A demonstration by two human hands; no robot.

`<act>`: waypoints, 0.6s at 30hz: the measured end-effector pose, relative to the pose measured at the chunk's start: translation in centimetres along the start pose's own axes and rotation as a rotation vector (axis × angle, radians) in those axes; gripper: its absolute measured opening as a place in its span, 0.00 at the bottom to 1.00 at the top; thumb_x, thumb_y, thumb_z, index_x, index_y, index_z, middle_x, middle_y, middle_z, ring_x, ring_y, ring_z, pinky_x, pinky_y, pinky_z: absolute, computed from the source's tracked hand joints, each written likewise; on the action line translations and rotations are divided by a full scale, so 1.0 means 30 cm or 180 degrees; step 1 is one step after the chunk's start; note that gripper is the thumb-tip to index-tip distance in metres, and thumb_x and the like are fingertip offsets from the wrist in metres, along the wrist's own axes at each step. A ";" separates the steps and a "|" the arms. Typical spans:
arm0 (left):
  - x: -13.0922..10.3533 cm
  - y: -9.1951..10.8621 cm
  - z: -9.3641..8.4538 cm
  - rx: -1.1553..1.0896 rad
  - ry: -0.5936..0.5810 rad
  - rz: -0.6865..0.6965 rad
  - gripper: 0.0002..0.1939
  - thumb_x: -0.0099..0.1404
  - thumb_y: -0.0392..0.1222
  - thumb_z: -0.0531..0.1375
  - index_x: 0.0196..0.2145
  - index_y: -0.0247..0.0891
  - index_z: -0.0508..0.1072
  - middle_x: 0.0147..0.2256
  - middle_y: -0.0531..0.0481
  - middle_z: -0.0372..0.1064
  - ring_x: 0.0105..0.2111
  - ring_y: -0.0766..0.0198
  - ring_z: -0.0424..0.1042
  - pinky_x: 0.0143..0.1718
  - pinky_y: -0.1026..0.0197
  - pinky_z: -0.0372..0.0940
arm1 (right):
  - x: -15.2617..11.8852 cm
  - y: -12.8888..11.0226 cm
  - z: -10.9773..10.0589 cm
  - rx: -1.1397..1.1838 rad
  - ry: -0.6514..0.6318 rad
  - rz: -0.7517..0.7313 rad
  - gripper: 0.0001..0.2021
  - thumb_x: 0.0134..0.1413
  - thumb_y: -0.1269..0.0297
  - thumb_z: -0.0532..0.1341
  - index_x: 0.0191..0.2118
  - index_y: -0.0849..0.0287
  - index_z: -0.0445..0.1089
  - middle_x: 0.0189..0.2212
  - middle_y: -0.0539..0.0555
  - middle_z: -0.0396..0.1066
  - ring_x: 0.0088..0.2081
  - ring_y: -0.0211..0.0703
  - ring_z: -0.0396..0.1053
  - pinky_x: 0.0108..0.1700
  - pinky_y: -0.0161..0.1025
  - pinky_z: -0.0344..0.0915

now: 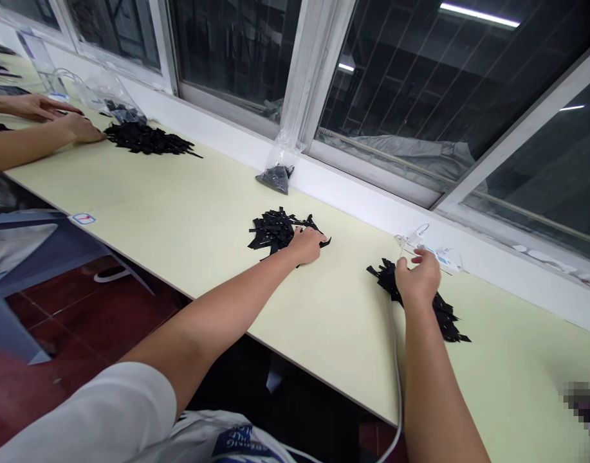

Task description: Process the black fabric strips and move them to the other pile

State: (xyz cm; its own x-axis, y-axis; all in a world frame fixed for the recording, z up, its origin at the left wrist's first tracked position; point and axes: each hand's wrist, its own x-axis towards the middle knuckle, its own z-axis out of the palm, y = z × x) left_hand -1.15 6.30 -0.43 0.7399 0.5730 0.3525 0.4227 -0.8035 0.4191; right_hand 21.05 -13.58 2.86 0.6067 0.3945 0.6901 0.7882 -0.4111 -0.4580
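Observation:
On the pale yellow table, a loose pile of short black strips, which look like fabric, lies in front of me. My left hand is at the right side of this pile, its fingers closed on a black strip that pokes out past the fingertips. Farther right is a second pile of black strips. Above that pile, my right hand has its thumb and fingers apart, with nothing visible between them. Part of the second pile is hidden behind my right hand and wrist.
A clear bag of dark pieces stands against the wall ledge. At the far left, another person's hands work beside a larger black pile. A white cable crosses the table's front edge near a power strip.

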 end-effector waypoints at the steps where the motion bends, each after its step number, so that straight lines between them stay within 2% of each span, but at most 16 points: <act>1: -0.003 0.000 0.009 0.0040 -0.0019 0.0003 0.19 0.62 0.29 0.54 0.47 0.41 0.77 0.52 0.43 0.74 0.56 0.49 0.63 0.63 0.38 0.46 | -0.013 -0.022 0.015 0.0061 -0.0104 -0.0134 0.17 0.52 0.60 0.57 0.47 0.60 0.67 0.36 0.58 0.68 0.43 0.56 0.66 0.50 0.49 0.61; 5: 0.004 -0.013 0.021 0.0000 0.0113 0.0013 0.15 0.61 0.29 0.54 0.39 0.40 0.78 0.46 0.42 0.76 0.50 0.50 0.65 0.60 0.40 0.46 | -0.054 -0.080 0.059 0.0198 -0.0584 -0.0531 0.17 0.53 0.59 0.57 0.48 0.59 0.68 0.37 0.57 0.68 0.41 0.52 0.66 0.47 0.46 0.61; 8: 0.013 -0.020 0.015 -0.0096 0.0187 -0.0022 0.12 0.63 0.31 0.54 0.35 0.38 0.77 0.41 0.41 0.75 0.46 0.50 0.66 0.57 0.41 0.46 | -0.071 -0.098 0.074 0.0250 -0.0876 -0.0630 0.18 0.54 0.59 0.57 0.49 0.60 0.68 0.37 0.56 0.69 0.37 0.49 0.65 0.44 0.45 0.61; 14: 0.017 0.003 -0.006 0.0058 0.0450 -0.0048 0.13 0.69 0.32 0.51 0.39 0.38 0.75 0.43 0.41 0.74 0.47 0.51 0.66 0.54 0.44 0.49 | -0.082 -0.108 0.085 0.0428 -0.1070 -0.0618 0.18 0.55 0.57 0.57 0.49 0.60 0.68 0.37 0.56 0.70 0.33 0.46 0.65 0.43 0.45 0.61; 18: 0.019 0.024 -0.023 -0.0039 0.0582 -0.0026 0.14 0.71 0.34 0.49 0.44 0.38 0.74 0.46 0.42 0.71 0.49 0.53 0.67 0.55 0.47 0.55 | -0.087 -0.121 0.082 0.0589 -0.1132 -0.0479 0.18 0.55 0.57 0.58 0.48 0.60 0.69 0.37 0.55 0.71 0.29 0.43 0.65 0.42 0.45 0.62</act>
State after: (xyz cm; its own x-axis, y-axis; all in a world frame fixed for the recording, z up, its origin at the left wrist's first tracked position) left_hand -0.79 6.16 0.65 0.6284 0.6002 0.4949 0.4210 -0.7974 0.4324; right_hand 16.86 -11.09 1.34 0.4558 0.7111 0.5354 0.8562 -0.1858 -0.4822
